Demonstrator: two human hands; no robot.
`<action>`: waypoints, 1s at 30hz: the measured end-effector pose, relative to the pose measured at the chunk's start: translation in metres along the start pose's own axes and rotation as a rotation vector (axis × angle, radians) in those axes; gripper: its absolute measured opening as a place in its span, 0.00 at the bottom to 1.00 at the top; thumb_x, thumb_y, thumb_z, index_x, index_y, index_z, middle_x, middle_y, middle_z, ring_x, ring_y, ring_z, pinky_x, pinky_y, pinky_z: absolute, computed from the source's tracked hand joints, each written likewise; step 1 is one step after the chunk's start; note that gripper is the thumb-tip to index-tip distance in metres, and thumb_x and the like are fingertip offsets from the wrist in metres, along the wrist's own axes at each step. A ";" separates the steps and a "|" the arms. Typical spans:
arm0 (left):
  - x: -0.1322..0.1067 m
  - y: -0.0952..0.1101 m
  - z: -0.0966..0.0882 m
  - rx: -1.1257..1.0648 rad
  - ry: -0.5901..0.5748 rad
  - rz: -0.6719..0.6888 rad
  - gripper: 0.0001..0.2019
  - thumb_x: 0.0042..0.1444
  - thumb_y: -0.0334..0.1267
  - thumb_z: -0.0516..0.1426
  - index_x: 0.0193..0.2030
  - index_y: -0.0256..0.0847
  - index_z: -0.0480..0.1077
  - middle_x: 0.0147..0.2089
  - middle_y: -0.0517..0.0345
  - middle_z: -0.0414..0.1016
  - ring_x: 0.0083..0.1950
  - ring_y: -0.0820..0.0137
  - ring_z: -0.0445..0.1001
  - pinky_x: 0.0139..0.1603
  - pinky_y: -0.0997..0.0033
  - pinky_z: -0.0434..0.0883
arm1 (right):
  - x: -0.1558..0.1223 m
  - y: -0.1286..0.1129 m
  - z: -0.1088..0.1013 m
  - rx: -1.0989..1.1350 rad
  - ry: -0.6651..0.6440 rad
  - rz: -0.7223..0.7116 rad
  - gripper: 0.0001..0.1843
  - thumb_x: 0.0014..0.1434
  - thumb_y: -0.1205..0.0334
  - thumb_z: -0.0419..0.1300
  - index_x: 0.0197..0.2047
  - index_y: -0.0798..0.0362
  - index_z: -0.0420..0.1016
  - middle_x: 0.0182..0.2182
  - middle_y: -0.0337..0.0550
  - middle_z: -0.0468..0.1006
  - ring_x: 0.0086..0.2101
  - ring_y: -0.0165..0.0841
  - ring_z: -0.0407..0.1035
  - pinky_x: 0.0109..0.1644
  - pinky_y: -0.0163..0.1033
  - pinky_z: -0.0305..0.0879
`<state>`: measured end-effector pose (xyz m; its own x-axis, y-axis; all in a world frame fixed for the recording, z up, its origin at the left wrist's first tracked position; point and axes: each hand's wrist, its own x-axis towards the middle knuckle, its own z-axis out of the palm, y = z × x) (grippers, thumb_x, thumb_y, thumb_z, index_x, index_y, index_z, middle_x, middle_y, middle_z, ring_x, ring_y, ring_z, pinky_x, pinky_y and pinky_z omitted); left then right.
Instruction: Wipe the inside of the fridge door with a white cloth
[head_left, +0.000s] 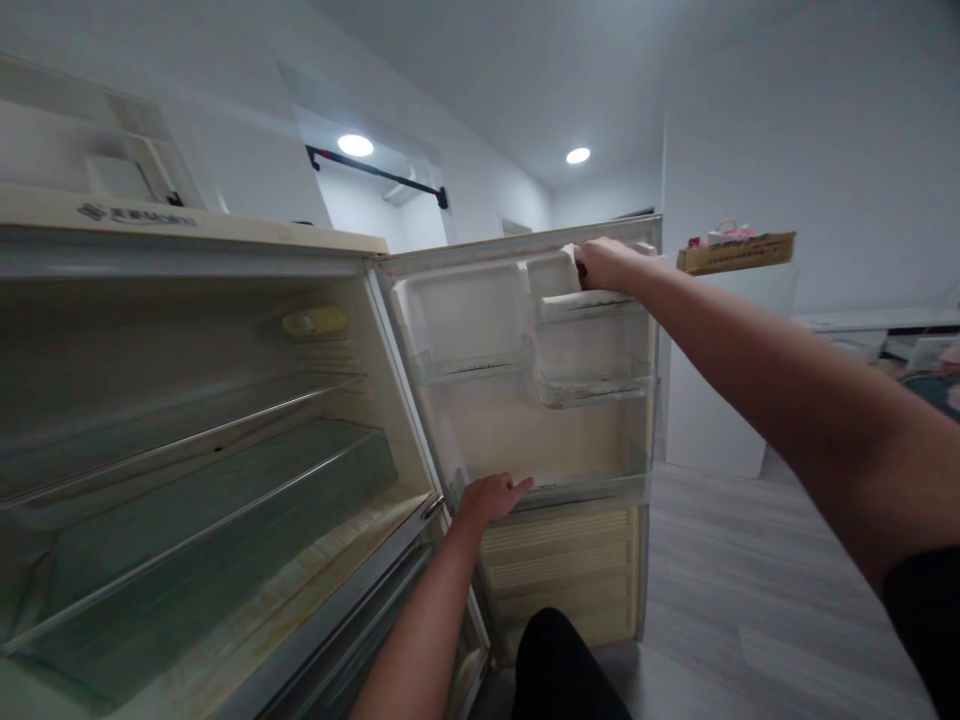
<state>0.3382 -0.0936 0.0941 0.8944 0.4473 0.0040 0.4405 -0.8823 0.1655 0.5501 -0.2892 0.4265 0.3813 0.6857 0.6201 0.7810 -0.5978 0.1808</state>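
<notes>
The right hand [609, 262] reaches to the top of the off-white plastic inner side of an open refrigerator door [555, 430]. Its wrist is bent and its fingers are curled down at a white moulded upper shelf [589, 308]; the fingertips are hidden, so whether they pinch anything cannot be told. Below it and nearer the hinge, the left hand [489, 497] is at a long clear plastic lower door bin [592, 491], with one digit stretched toward the door's free edge and the others folded out of sight; its grip cannot be told either.

Between the two hands' heights, a short clear door bin with dark marks [596, 390] sits under the right hand, and a clear bin on the hinge side [472, 370] sits above the left. Beneath the left hand is a ribbed cream panel [559, 560], with a black-clad knee [562, 665] in front of it.

Left of both hands stands the cream refrigerator body [285, 234], holding a yellowish oblong fitting [315, 322] and glass shelving with stained surfaces. Beyond the right hand, a brown cardboard box [735, 256] rests atop a white panel [712, 375], above a grey wood-look floor [720, 590].
</notes>
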 end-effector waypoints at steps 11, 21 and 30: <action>-0.008 -0.002 -0.003 0.022 0.006 -0.002 0.37 0.61 0.71 0.39 0.43 0.45 0.77 0.48 0.48 0.82 0.52 0.53 0.80 0.51 0.58 0.72 | -0.017 -0.008 -0.014 0.492 -0.233 -0.302 0.30 0.63 0.39 0.57 0.59 0.50 0.78 0.51 0.47 0.80 0.51 0.42 0.73 0.55 0.44 0.69; -0.021 -0.012 -0.007 0.017 0.007 0.043 0.34 0.62 0.70 0.42 0.42 0.46 0.76 0.47 0.51 0.82 0.51 0.56 0.80 0.49 0.61 0.72 | -0.065 -0.049 -0.034 0.406 0.392 -0.189 0.23 0.74 0.53 0.45 0.47 0.60 0.74 0.41 0.48 0.77 0.42 0.35 0.69 0.50 0.42 0.64; -0.020 -0.014 -0.008 0.003 -0.022 0.044 0.34 0.60 0.71 0.43 0.44 0.45 0.77 0.47 0.49 0.82 0.51 0.53 0.80 0.49 0.59 0.71 | -0.138 -0.100 0.059 0.102 0.175 -0.707 0.22 0.73 0.46 0.48 0.50 0.55 0.72 0.48 0.53 0.72 0.46 0.40 0.67 0.50 0.46 0.64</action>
<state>0.3130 -0.0890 0.0999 0.9145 0.4044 -0.0107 0.4006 -0.9016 0.1630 0.4490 -0.2998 0.2779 -0.3080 0.8117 0.4962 0.8568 0.0100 0.5156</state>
